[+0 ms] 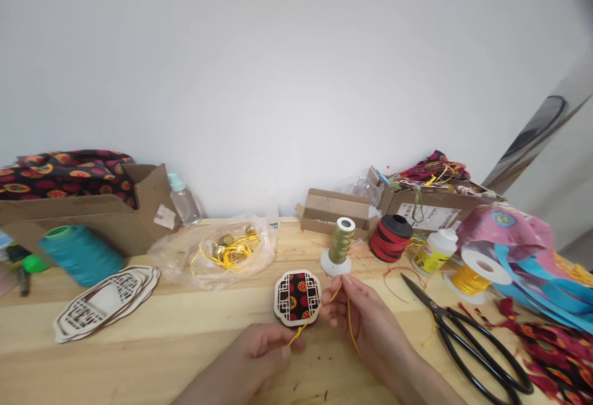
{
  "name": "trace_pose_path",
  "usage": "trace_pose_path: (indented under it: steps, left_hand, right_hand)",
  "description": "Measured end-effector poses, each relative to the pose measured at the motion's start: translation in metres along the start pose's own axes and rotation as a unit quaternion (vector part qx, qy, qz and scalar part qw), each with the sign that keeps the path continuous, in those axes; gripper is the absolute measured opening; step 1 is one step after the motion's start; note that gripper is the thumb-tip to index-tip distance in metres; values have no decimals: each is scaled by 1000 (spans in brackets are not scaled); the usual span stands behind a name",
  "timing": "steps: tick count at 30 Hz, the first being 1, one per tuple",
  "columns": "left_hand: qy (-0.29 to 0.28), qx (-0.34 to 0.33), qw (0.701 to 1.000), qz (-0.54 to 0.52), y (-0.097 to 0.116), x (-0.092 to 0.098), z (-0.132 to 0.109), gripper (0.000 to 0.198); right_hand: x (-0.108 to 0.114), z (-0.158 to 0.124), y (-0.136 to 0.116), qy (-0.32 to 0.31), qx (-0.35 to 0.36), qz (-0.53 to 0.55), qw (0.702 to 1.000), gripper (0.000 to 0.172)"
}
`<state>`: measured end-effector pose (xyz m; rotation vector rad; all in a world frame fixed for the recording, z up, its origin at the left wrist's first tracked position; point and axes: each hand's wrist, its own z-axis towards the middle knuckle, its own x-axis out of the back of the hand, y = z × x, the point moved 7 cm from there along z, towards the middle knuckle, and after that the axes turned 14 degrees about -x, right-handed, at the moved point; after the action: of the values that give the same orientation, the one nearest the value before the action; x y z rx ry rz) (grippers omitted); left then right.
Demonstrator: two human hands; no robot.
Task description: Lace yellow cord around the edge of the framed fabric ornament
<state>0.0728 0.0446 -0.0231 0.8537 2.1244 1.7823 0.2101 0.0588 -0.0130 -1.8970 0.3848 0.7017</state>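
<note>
- Yellow cord (350,323) lies over the pale wooden table (176,337), whose near and side edges are cut off by the frame.
- Cardboard box (92,217), far left of the lattice ornament (297,297), holds patterned fabric. Its left end runs out of view.
- Pink plastic bag (507,232), far right of the ornament, is partly cut off and its contents are hard to make out.
- Black scissors (467,337) lie to the right of the ornament, with the handles reaching the lower frame edge.
- Left hand (252,355), below the ornament and cut off at the wrist, pinches one stretch of cord between closed thumb and fingers.
- Right hand (365,325), just right of the ornament, has its fingertips closed on the cord, and a strand trails down across the hand.
- Teal thread cone (81,254), far left of the ornament, is blurred.
- Ornament: a small pale fretwork frame over black fabric with red and orange circles. It lies flat between the hands, and the cord meets its lower edge, where the join is hidden.
- Olive thread spool (341,241) stands upright just behind the ornament.
</note>
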Motion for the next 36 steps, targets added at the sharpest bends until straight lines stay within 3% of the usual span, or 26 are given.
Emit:
trace_pose_path:
  steps: [7, 10, 14, 16, 19, 22, 25, 31, 36]
  left_hand:
    - [1, 48, 998, -35, -20, -8, 1, 23]
    - [25, 32, 998, -54, -20, -9, 4, 21]
    - [60, 16, 998, 8, -16, -2, 5, 19]
    - [72, 6, 996, 45, -12, 2, 5, 20]
    - [71, -34, 996, 48, -5, 3, 6, 22]
    - [64, -65, 995, 45, -2, 2, 7, 24]
    - [59, -62, 995, 52, -5, 0, 7, 24]
    - [26, -75, 993, 87, -3, -7, 10, 22]
    - [17, -94, 993, 71, 5, -8, 13, 32]
  right_hand:
    - [-1, -1, -9, -30, 42, 35, 998, 21]
    - [0, 0, -10, -28, 52, 26, 998, 21]
    - [1, -1, -7, 4, 50, -120, 991, 24]
    - [-2, -3, -3, 41, 44, -291, 955, 21]
    - [-8, -9, 3, 85, 52, -532, 841, 12]
    - [-14, -12, 8, 91, 69, -638, 762, 9]
    - [-21, -12, 11, 60, 95, -658, 745, 17]
    - [-24, -6, 12, 58, 134, -641, 753, 23]
    - [-28, -8, 10, 66, 182, -667, 720, 19]
